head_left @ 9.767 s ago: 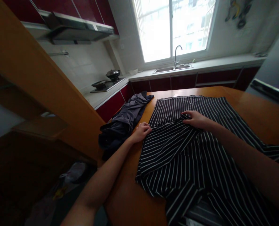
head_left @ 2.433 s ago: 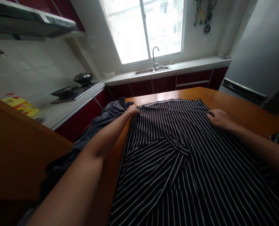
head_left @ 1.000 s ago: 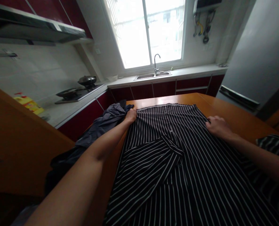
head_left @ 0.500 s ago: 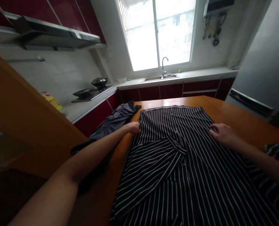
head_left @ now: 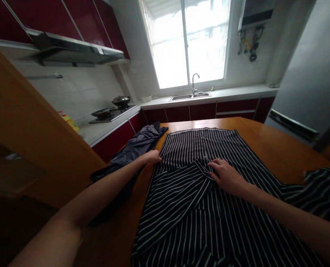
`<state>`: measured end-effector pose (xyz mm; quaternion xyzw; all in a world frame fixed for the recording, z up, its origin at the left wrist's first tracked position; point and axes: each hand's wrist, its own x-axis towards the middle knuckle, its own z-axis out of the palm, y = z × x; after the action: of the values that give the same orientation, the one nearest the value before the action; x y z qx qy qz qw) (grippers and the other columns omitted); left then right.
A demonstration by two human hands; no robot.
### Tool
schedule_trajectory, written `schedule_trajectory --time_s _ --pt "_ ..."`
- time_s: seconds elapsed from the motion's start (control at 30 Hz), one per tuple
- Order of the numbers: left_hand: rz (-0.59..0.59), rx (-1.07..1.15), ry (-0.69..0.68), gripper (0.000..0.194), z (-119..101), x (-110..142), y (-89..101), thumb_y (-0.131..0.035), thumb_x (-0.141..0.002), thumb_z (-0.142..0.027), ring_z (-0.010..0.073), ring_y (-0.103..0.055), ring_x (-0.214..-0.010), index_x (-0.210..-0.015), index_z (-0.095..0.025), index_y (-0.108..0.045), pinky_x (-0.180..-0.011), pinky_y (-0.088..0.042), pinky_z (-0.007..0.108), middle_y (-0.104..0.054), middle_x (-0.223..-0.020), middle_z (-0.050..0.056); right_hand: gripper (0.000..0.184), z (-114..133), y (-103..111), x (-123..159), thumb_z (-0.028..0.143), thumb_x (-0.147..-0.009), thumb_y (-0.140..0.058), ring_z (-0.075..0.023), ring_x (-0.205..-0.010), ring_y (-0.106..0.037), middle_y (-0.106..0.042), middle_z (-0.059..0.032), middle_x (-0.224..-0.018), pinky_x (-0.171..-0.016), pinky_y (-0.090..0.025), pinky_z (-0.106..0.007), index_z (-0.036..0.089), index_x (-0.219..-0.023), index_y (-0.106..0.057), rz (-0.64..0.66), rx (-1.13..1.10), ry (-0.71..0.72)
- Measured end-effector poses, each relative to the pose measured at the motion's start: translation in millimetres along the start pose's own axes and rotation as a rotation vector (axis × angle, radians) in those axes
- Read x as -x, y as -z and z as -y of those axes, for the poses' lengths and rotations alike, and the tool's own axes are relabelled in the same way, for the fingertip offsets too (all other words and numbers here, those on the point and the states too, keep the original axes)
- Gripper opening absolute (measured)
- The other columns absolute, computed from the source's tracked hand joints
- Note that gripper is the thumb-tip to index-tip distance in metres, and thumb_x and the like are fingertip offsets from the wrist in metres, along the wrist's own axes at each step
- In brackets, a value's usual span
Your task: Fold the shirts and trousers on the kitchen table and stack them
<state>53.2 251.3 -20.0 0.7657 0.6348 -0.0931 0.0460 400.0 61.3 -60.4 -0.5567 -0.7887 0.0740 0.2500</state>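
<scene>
A black shirt with white stripes lies spread on the wooden table, its hem toward the window. One sleeve is folded across the front, its cuff near the row of buttons. The other sleeve stretches out to the right. At the shirt's left edge, my left hand is closed, pinching the fabric. My right hand is over the middle of the shirt beside the folded cuff, fingers apart and lightly bent, palm down.
Dark grey clothing hangs over the table's left edge. Beyond stand a stove with pans, a counter with a sink, and a fridge at right. A wooden panel rises at left.
My right hand has moved left from the shirt's right edge to its middle, by the cuff. My left hand stays at the left edge, slightly nearer to me. The view has shifted slightly.
</scene>
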Motion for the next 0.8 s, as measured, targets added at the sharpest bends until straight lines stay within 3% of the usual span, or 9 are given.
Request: schedule_trajectory --time_s 0.1,0.2,0.27,0.33,0.43,0.57,0.7,0.8 --pt "-0.109 -0.019 -0.038 0.025 -9.6 12.3 -0.5 -0.073 -0.078 -0.032 0.0307 -0.072 -0.098 -0.098 -0.018 -0.074 -0.081 -0.054 0.030 -0.074 -0.098 0.016 0.029 5.2 -7.9 3.1 0.027 -0.092 -0.059 -0.0342 -0.123 -0.056 -0.062 -0.0149 -0.131 -0.102 -0.048 -0.053 0.021 -0.117 -0.071 0.023 0.047 0.083" --pt "-0.248 -0.007 -0.152 0.046 -34.9 26.1 -11.2 -0.052 -0.096 -0.040 0.0299 -0.053 -0.134 -0.136 -0.018 -0.058 -0.108 -0.042 0.036 -0.057 -0.142 0.018 0.035 8.4 -15.6 5.0 0.023 -0.093 -0.055 -0.0331 -0.133 -0.050 -0.058 -0.0163 -0.140 -0.111 -0.042 -0.053 0.017 -0.124 -0.069 0.024 0.078 0.131" --pt "-0.245 0.019 -0.296 0.055 -53.0 34.1 -27.5 -0.040 -0.102 -0.045 0.0279 -0.037 -0.147 -0.150 -0.019 -0.043 -0.117 -0.031 0.039 -0.041 -0.158 0.014 0.041 10.0 -21.7 7.0 0.023 -0.097 -0.050 -0.0309 -0.143 -0.042 -0.051 -0.0144 -0.150 -0.118 -0.034 -0.052 0.017 -0.135 -0.063 0.042 0.084 0.175" --pt "-0.179 0.054 -0.383 0.064 -64.4 39.1 -47.4 -0.033 -0.103 -0.053 0.0316 -0.024 -0.152 -0.157 -0.019 -0.033 -0.120 -0.023 0.047 -0.027 -0.165 0.013 0.046 10.3 -28.7 10.6 0.031 -0.101 -0.046 -0.0298 -0.148 -0.034 -0.043 -0.0126 -0.157 -0.121 -0.029 -0.053 0.018 -0.144 -0.055 0.094 0.082 0.190" --pt "-0.125 0.096 -0.322 0.073 -63.5 40.4 -69.4 -0.023 -0.102 -0.061 0.0376 -0.013 -0.154 -0.160 -0.016 -0.027 -0.120 -0.019 0.055 -0.016 -0.167 0.015 0.055 6.9 -38.4 17.5 0.043 -0.103 -0.043 -0.0292 -0.151 -0.028 -0.034 -0.0118 -0.162 -0.122 -0.028 -0.055 0.020 -0.153 -0.044 0.146 0.066 0.169" --pt "-0.161 0.134 -0.244 0.070 -44.5 47.3 -70.4 -0.026 -0.104 -0.055 0.0351 -0.015 -0.154 -0.157 -0.008 -0.031 -0.121 -0.018 0.052 -0.021 -0.165 0.021 0.056 1.8 -44.0 22.8 0.045 -0.104 -0.039 -0.0266 -0.152 -0.025 -0.030 -0.0081 -0.164 -0.123 -0.024 -0.054 0.025 -0.156 -0.039 0.118 0.037 0.162" --pt "-0.281 0.234 -0.469 0.053 -32.6 81.2 -64.8 -0.037 -0.104 -0.043 0.0281 -0.038 -0.145 -0.149 -0.016 -0.046 -0.118 -0.031 0.044 -0.044 -0.155 0.015 0.056 1.6 -43.4 22.6 0.047 -0.103 -0.040 -0.0262 -0.152 -0.026 -0.033 -0.0090 -0.163 -0.124 -0.024 -0.052 0.023 -0.154 -0.042 0.104 0.022 0.148" --pt "-0.334 0.284 -0.555 0.038 -29.3 108.8 -68.1 -0.047 -0.101 -0.039 0.0242 -0.057 -0.121 -0.134 -0.023 -0.060 -0.108 -0.044 0.039 -0.061 -0.131 0.009 0.056 2.1 -43.2 22.2 0.045 -0.103 -0.041 -0.0261 -0.152 -0.027 -0.034 -0.0100 -0.162 -0.124 -0.024 -0.051 0.021 -0.153 -0.044 0.102 0.027 0.147"
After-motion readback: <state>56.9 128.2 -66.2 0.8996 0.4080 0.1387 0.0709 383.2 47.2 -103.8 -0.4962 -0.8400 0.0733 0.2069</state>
